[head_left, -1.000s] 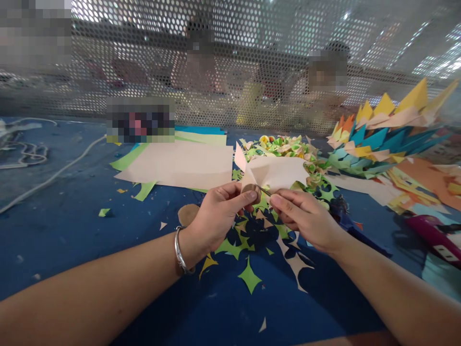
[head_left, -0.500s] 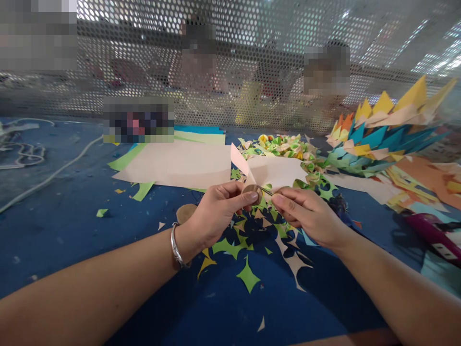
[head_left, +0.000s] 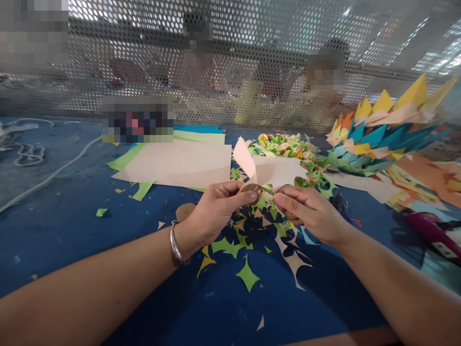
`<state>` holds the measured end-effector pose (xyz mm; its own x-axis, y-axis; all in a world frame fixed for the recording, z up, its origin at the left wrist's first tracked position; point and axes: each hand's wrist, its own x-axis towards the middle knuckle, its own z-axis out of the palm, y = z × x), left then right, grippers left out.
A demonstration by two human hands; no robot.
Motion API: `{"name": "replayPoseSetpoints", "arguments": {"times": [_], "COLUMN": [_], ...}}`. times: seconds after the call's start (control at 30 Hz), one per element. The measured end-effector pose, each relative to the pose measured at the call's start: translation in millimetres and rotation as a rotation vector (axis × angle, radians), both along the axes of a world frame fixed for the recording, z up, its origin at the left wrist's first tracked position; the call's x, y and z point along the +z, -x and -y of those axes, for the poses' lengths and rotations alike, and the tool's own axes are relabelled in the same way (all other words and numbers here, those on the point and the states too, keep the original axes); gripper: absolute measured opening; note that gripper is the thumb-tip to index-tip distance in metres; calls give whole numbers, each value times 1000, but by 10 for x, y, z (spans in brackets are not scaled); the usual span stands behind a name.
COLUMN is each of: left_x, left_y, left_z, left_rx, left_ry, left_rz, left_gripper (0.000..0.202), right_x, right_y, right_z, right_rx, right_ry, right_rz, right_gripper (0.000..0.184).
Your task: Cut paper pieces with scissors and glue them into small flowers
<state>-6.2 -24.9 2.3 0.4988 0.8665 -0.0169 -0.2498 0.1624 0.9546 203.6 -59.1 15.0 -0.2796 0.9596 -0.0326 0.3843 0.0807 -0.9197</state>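
My left hand (head_left: 225, 206), with a silver bangle on the wrist, is closed. Its thumb presses a round brown cardboard disc (head_left: 249, 188) against a pale pink paper sheet (head_left: 275, 170), and a flap of the sheet curls up behind the disc. My right hand (head_left: 304, 209) pinches a slim dark tool like small scissors (head_left: 267, 190); its handle is hidden in the fingers. The tool's thin end points left, close to the disc's right edge. Another brown disc (head_left: 186, 211) lies beside my left wrist.
Green and pink paper offcuts (head_left: 248, 275) litter the blue table. Large paper sheets (head_left: 180, 163) lie left, with small cut pieces (head_left: 281, 144) heaped behind. Folded-paper work (head_left: 385, 129) and a purple power strip (head_left: 432, 230) are at right. People sit beyond a perforated metal screen (head_left: 237, 62).
The curled flap of pink paper has lifted and shifted slightly right. My right hand with the tool has drawn back a little to the right. My left hand stays nearly in place.
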Motion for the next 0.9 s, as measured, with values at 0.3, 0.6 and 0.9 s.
{"name": "replayPoseSetpoints", "arguments": {"times": [0.3,0.6,0.9], "left_x": [-6,18,9], "left_y": [3,11,6], "left_z": [-5,0,-19], "left_rx": [-22,-53,-74], "left_ry": [-10,9,-31], "left_rz": [24,60,69], "left_gripper": [17,6,10], "right_x": [-18,18,10], "right_y": [-27,-29,-43], "right_z": [-18,-13,-26], "right_rx": [38,67,103], "right_ry": [-55,-78,-112], "right_rz": [34,44,62], "right_gripper": [44,45,44]}}
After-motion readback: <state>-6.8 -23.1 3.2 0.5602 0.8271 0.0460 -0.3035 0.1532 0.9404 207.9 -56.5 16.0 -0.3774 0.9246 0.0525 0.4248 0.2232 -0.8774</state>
